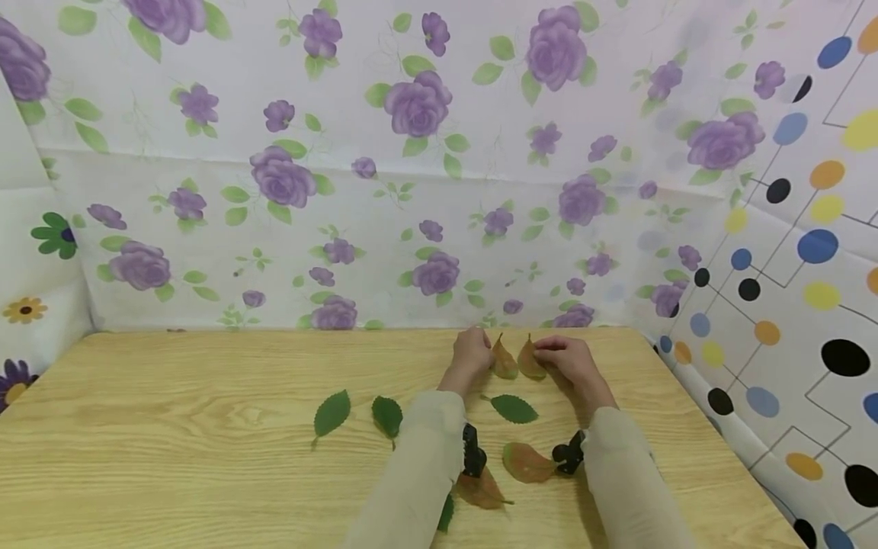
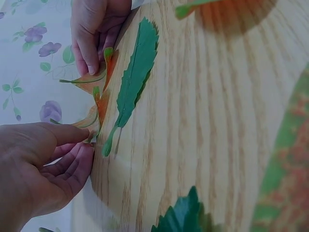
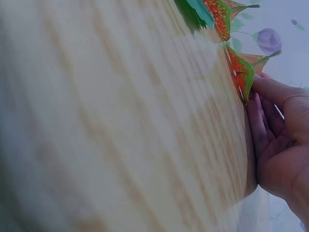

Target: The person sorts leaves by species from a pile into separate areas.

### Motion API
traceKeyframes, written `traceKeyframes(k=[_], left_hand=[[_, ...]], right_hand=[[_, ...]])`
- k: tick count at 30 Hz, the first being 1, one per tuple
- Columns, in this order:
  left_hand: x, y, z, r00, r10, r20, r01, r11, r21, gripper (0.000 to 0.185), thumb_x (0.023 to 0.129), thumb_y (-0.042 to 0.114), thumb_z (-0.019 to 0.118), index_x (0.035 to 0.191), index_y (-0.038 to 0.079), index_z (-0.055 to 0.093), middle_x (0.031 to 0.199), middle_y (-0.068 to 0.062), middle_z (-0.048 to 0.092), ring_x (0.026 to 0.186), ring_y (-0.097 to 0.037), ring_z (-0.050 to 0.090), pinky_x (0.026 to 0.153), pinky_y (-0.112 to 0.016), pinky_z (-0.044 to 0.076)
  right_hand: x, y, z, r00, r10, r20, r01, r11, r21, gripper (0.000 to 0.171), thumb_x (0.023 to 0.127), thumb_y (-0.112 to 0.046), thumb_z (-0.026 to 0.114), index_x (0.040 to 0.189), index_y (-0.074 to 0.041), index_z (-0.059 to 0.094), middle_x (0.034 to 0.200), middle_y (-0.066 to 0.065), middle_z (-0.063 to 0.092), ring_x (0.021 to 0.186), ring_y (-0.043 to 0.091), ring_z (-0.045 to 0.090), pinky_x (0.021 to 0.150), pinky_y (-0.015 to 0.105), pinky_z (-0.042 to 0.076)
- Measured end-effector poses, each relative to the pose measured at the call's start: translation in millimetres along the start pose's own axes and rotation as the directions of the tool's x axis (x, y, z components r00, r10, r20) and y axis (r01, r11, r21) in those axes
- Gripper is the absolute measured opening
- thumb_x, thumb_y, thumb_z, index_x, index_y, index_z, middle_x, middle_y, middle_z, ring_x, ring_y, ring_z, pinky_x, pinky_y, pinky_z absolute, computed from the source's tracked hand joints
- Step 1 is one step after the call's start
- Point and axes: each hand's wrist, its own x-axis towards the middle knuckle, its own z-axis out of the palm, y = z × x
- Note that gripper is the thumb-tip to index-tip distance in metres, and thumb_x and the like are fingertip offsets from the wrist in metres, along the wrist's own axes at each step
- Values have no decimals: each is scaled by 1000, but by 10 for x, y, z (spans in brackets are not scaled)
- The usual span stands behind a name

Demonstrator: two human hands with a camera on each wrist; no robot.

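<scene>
Near the table's far edge, two orange-brown leaves stand side by side, stems pointing up. My left hand (image 1: pixel 473 352) pinches the outer edge of the left leaf (image 1: pixel 504 361) between thumb and fingers. The right leaf (image 1: pixel 530 361) has its outer edge between the thumb and fingers of my right hand (image 1: pixel 565 358). In the left wrist view, both leaves look bent, with green stems and rims. A green toothed leaf (image 1: pixel 514 409) lies flat just in front of them; it also shows as a long green leaf (image 2: pixel 137 67) in the left wrist view.
On the wood-grain table (image 1: pixel 171 457) lie two green leaves to the left, a slender one (image 1: pixel 332 413) and a rounder one (image 1: pixel 387 415). Two orange-brown leaves, one (image 1: pixel 527 463) near the right wrist camera and another (image 1: pixel 483 490), lie between the forearms. A flowered cloth (image 1: pixel 384 252) hangs behind.
</scene>
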Motion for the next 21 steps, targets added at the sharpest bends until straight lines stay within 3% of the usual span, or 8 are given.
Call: traceKeyframes(k=[21], left_hand=[[-20, 40, -36, 1000, -21, 13, 21, 1000, 15, 9, 77, -6, 68, 86, -3, 67, 92, -11, 65, 89, -28, 62, 75, -32, 53]], right_hand=[[19, 5, -5, 1000, -7, -9, 7, 1000, -17, 25, 90, -9, 69, 111, 4, 69, 103, 11, 68, 92, 22, 61, 74, 24, 51]])
